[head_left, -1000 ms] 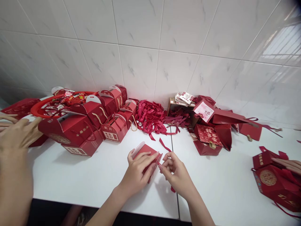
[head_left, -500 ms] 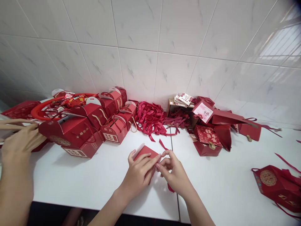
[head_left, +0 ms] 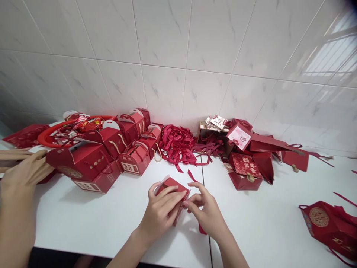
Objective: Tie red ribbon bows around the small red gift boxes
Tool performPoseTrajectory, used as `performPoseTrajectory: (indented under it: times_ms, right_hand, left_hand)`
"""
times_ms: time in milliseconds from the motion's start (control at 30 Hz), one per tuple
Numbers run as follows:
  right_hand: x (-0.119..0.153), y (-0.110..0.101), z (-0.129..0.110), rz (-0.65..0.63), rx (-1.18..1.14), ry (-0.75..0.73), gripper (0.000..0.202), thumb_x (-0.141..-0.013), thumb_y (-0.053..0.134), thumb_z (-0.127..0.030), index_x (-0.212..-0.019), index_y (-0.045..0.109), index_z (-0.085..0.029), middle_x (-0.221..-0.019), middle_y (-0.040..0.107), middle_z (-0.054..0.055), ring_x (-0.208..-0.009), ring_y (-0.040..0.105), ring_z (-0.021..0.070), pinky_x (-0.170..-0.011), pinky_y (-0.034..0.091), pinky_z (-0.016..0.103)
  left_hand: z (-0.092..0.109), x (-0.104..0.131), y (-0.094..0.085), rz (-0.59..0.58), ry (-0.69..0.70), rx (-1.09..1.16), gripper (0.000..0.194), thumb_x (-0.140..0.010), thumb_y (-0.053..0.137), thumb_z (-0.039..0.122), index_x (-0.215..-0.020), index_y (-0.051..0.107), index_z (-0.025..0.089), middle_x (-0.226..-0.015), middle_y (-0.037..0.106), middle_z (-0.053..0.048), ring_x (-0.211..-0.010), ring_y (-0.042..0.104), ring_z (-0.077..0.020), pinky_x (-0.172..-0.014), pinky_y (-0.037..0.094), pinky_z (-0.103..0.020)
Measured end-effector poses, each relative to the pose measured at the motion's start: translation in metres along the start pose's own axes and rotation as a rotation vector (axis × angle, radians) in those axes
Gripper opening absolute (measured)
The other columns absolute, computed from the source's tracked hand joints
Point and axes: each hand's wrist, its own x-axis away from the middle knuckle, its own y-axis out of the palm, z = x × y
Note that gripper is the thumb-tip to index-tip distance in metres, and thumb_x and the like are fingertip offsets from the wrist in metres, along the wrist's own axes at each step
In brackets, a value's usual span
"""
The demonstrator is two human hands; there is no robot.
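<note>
So your left hand [head_left: 161, 212] was clamped on the small red box [head_left: 173, 185], which sat tilted just above the front part of the white table [head_left: 117, 219], left of the dark seam [head_left: 206, 201]. Your right hand [head_left: 205, 213] was right at the box's side, thumb near the curled fingers; couldn't tell if that grip was actually pinched together. A red ribbon [head_left: 203, 228] stuck out past that hand.

You had decent bare room both sides: left over to the stacked red boxes [head_left: 97, 163] and another person's hand [head_left: 26, 173], right over to the red gift box [head_left: 330, 225] cut off by the view's edge. Behind, the ribbon pile [head_left: 178, 145] was near the tiled wall [head_left: 161, 85].
</note>
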Motion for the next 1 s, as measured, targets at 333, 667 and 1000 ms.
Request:
performPoseTrajectory:
  times_ms: [333, 667, 1000]
  right_hand:
    - [0.009, 0.004, 0.003, 0.173, 0.274, -0.132, 0.053, -0.081, 0.064, -0.038, -0.129, 0.047, -0.023, -0.093, 0.065, 0.005, -0.088, 0.061, 0.0212, -0.086, 0.046, 0.038]
    - [0.018, 0.009, -0.023, 0.136, 0.055, -0.407, 0.011, -0.089, 0.055, -0.024, -0.088, 0.066, -0.023, -0.081, 0.064, 0.003, -0.081, 0.06, 0.0171, -0.075, 0.047, 0.031]
    - [0.075, -0.031, -0.046, 0.37, -0.231, -0.738, 0.02, -0.093, 0.048, -0.032, -0.081, 0.061, -0.022, -0.056, 0.047, 0.0, -0.05, 0.043, 0.0122, -0.047, 0.034, 0.027]
  left_hand:
    - [0.003, -0.013, -0.001, 0.043, 0.022, 0.052, 0.015, -0.08, 0.057, 0.009, -0.082, 0.064, 0.022, -0.075, 0.072, 0.004, -0.085, 0.066, -0.0172, -0.095, 0.028, -0.038]
    - [0.029, -0.04, -0.028, 0.223, 0.029, 0.084, 0.022, -0.073, 0.063, 0.006, -0.084, 0.064, 0.025, -0.086, 0.068, 0.0, -0.098, 0.062, -0.0218, -0.097, 0.036, -0.044]
    - [-0.012, 0.004, 0.001, 0.14, -0.814, 0.215, 0.049, -0.08, 0.06, 0.04, -0.122, 0.044, 0.023, -0.125, 0.052, -0.011, -0.118, 0.05, -0.028, -0.097, 0.042, -0.047]
